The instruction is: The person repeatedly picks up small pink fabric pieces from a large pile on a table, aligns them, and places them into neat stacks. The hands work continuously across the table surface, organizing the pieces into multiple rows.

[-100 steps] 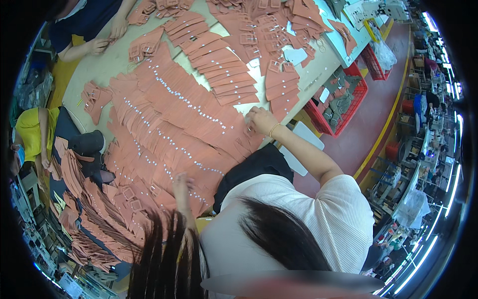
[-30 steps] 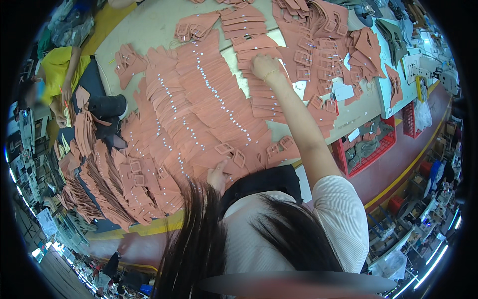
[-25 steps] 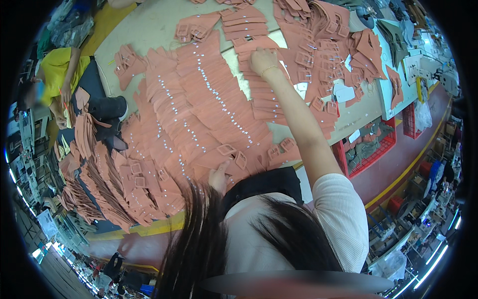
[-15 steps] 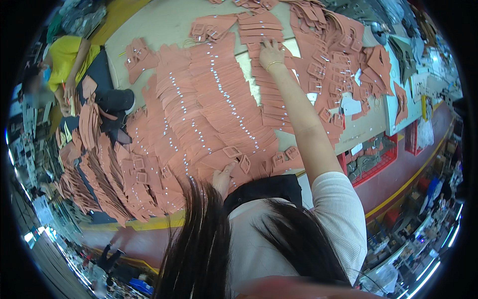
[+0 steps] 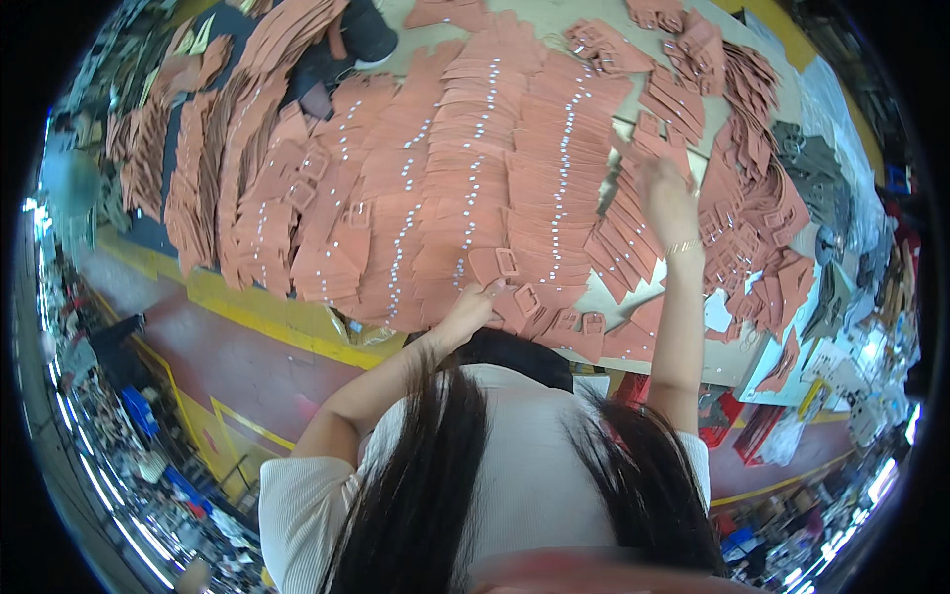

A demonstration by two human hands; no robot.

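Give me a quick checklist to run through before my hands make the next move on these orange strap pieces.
1. Left hand resting on the near strap pieces: ok.
2. Right hand reaching the farther pieces: ok.
3. Right hand actually gripping a piece: cannot tell.
4. Overlapping rows lying in order: ok.
5. Loose pieces at the right tidy: not ok, jumbled.
6. Table edge free of overhanging pieces: not ok.

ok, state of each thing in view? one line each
left hand: resting on the near edge of the strap rows, not closed on a piece
right hand: stretched out, on the straps to the right; grip unclear
strap rows: flat, overlapping
loose straps: jumbled pile
table: mostly covered
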